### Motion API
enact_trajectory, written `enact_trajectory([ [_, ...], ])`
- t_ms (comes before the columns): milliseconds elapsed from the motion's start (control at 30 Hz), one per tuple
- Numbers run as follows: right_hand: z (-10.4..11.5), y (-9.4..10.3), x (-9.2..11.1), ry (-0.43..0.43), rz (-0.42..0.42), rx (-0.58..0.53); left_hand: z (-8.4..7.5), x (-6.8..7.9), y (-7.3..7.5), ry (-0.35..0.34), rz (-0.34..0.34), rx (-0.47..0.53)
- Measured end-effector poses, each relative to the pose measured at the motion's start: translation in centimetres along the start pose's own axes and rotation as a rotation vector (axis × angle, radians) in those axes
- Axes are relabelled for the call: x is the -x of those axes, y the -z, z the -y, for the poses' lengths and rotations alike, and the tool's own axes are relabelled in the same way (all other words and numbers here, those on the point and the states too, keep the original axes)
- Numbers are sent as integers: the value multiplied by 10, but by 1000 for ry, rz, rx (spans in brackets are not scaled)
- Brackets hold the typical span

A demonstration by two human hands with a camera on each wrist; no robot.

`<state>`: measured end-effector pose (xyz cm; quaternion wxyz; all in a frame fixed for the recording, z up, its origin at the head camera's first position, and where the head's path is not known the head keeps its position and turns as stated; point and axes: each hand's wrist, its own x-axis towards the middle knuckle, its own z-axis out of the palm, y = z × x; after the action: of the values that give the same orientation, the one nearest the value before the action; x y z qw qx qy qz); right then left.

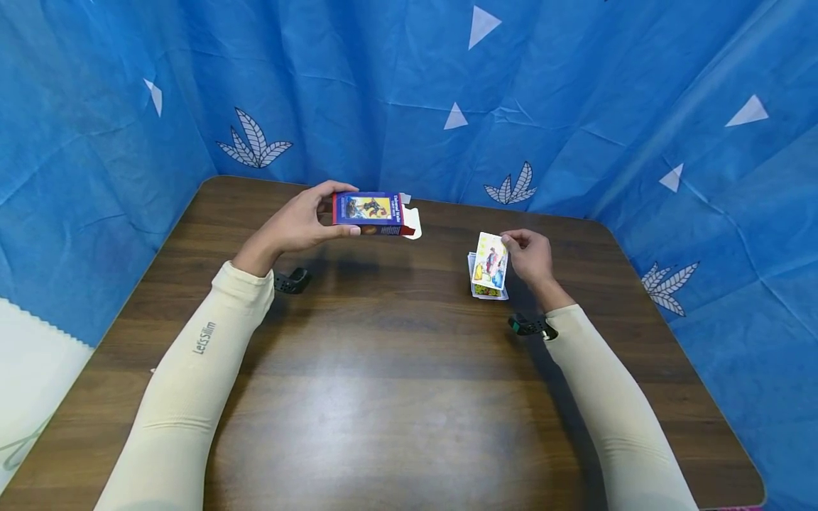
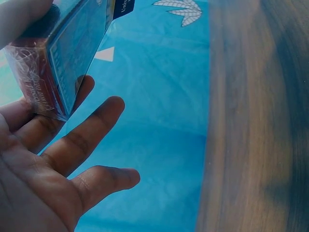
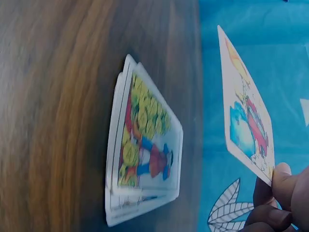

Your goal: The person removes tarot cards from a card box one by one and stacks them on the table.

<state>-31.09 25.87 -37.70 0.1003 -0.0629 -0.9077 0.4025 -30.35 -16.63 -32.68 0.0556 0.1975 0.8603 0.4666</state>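
My left hand (image 1: 299,223) grips a blue and red tarot card box (image 1: 367,207) above the table, thumb on one side and fingers on the other. The box's white end flap (image 1: 412,222) hangs open toward the right. In the left wrist view, clear wrap shows over the box's red end, and some fingers stretch out past it. My right hand (image 1: 530,257) pinches one picture card (image 1: 491,260) at its edge between thumb and fingers. Under that card, a small, uneven stack of cards (image 3: 147,145) lies face up on the table.
The dark wooden table (image 1: 383,411) runs up to a blue curtain (image 1: 396,92) with white triangles and leaf prints at the back and sides. Black straps with small devices (image 1: 292,281) sit at both wrists. White cloth (image 1: 32,369) hangs beyond the left edge.
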Motion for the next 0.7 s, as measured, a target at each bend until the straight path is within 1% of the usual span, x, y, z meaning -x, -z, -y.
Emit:
enact_trajectory([
  [100, -6, 0, -3, -17, 32, 31, 0, 0, 0, 4, 1, 5],
  [300, -17, -5, -9, -4, 114, 165, 0, 2, -1, 11, 3, 4],
  [567, -23, -16, -14, -29, 133, 245, 1, 1, -1, 7, 3, 14],
  [700, -21, -18, -15, -33, 164, 278, 0, 0, -1, 5, 1, 20],
])
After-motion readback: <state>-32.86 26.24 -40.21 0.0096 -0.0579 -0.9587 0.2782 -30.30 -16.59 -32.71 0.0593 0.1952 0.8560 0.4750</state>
